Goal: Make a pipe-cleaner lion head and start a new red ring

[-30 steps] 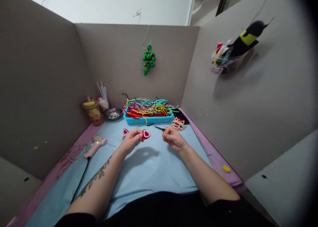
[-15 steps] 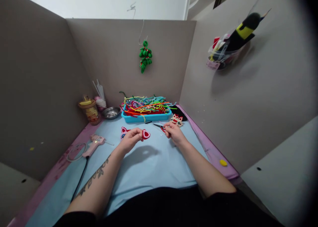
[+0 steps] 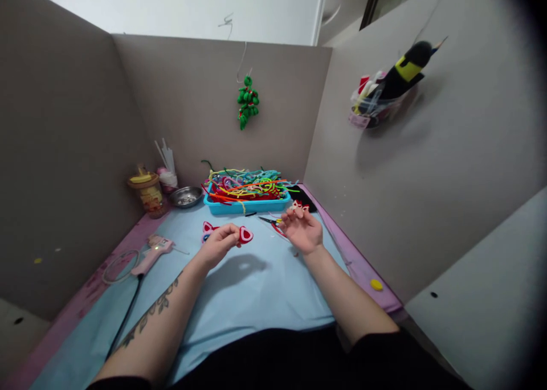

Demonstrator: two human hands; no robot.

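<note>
My left hand (image 3: 220,246) is closed in a pinch on a red and pink fuzzy pipe-cleaner ear (image 3: 245,235), which sticks out past the fingertips. Behind those fingers shows a pink and red fuzzy piece (image 3: 207,229) with a second ear and a blue spot; whether the two join is hidden. My right hand (image 3: 303,230) is open, palm turned up, fingers loosely curled and nothing visible in it. Beside its fingertips lies a small dark-tipped cutting tool (image 3: 268,220) with red and yellow handles. A cream and red fuzzy figure (image 3: 299,206) is partly covered by the right fingers.
A blue tray (image 3: 248,208) heaped with coloured pipe cleaners stands at the back. To the left are a metal bowl (image 3: 186,197), a lidded cup (image 3: 150,193) and a pink glue gun (image 3: 152,255) with its cord. Grey panels enclose the table; a holder (image 3: 371,108) hangs on the right one.
My right hand has let go of the cutting tool and turned palm up, fingers opened. My left hand keeps its pinch on the ear. The whole view has shifted slightly.
</note>
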